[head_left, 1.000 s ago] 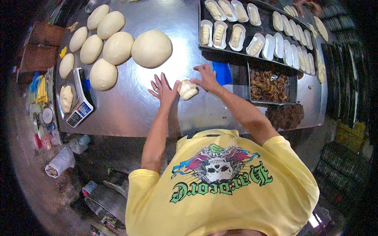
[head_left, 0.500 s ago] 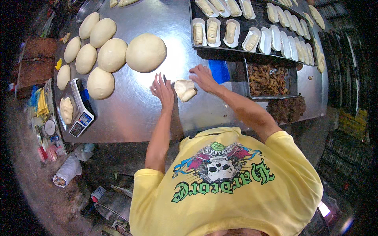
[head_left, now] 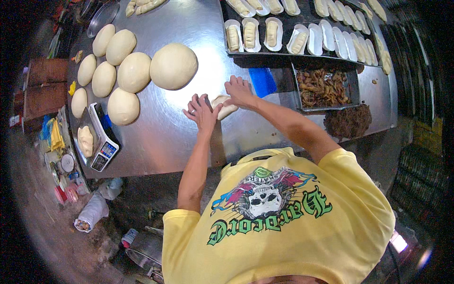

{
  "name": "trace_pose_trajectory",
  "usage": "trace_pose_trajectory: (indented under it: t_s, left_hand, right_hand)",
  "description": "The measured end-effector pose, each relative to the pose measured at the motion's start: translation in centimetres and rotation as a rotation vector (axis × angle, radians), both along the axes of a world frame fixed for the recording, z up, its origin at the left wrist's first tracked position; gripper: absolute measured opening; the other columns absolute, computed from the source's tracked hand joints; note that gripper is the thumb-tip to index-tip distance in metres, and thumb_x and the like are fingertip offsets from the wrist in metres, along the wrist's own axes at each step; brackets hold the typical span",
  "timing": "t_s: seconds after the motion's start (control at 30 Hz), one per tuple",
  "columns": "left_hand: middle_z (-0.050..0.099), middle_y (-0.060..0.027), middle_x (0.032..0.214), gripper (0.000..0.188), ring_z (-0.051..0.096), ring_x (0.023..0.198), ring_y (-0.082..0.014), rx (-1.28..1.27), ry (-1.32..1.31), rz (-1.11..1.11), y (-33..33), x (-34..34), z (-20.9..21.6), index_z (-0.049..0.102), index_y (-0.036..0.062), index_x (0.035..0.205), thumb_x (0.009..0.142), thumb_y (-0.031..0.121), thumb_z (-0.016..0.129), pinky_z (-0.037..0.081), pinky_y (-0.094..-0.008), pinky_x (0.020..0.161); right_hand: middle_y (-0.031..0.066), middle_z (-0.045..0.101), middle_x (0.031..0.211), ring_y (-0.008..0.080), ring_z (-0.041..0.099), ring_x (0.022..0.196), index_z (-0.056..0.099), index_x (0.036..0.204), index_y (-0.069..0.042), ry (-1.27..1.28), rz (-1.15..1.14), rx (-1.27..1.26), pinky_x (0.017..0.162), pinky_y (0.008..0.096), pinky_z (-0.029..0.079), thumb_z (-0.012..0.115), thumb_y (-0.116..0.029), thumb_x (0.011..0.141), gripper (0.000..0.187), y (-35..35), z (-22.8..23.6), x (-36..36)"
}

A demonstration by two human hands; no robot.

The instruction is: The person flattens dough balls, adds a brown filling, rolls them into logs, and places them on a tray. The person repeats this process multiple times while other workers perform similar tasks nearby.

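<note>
A small flattened piece of dough [head_left: 227, 110] lies on the metal table, partly folded over and partly covered by my hands. My left hand [head_left: 202, 112] is at its left end, fingers spread and bent, with the thumb pressed on the dough. At its far right edge, my right hand [head_left: 240, 93] has its thumb on the dough and its fingers curled beyond it. Any filling inside the piece is hidden. Beyond my left hand sits a large round dough ball [head_left: 173, 66].
Several dough balls [head_left: 134, 72] stand at the left, near a scale [head_left: 105, 149] carrying a dough lump [head_left: 85, 141]. A black tray [head_left: 265, 56] of shaped dough in paper cups is far right. Nearer are a blue scraper [head_left: 262, 82], a pan [head_left: 326, 108] of brown filling and a dark brown mound [head_left: 348, 121].
My hands have come together onto the dough from either side. The dough, open and flat before, is now folded over into a narrower shape. The whole view has shifted slightly.
</note>
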State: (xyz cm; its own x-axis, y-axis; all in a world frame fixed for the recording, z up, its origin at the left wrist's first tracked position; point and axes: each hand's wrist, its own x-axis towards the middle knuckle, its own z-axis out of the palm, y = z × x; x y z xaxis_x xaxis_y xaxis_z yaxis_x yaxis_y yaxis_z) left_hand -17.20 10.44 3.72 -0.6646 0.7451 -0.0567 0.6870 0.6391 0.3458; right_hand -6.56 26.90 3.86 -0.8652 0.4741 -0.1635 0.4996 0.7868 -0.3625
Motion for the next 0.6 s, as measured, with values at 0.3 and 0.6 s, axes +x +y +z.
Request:
trace_pose_trajectory:
  t_s: [0.3, 0.6]
  left_hand:
    - [0.015, -0.0179, 0.166, 0.090, 0.011, 0.150, -0.0487, -0.018, -0.059, 0.035, -1.2, -1.8, -1.7, 0.034, 0.0181, 0.156, 0.085, 0.062, 0.068, -0.004, -0.0750, 0.113]
    - [0.014, -0.0220, 0.164, 0.102, 0.007, 0.149, -0.0519, 0.073, -0.108, 0.165, 0.6, -2.3, -1.7, 0.027, 0.0138, 0.158, 0.080, 0.064, 0.071, 0.000, -0.0730, 0.114]
  right_hand:
    - [0.0111, 0.053, 0.114, 0.0341, 0.050, 0.108, 0.060, 0.107, -0.012, 0.157, 0.112, -0.027, 0.088, 0.0477, 0.038, 0.071, -0.061, 0.082, 0.057, 2.0, 0.4, 2.1]
    - [0.0102, 0.054, 0.113, 0.0327, 0.049, 0.108, 0.061, 0.108, -0.013, 0.230, -0.095, -0.046, 0.090, 0.0477, 0.037, 0.069, -0.051, 0.089, 0.043, 1.4, -0.9, 0.9]
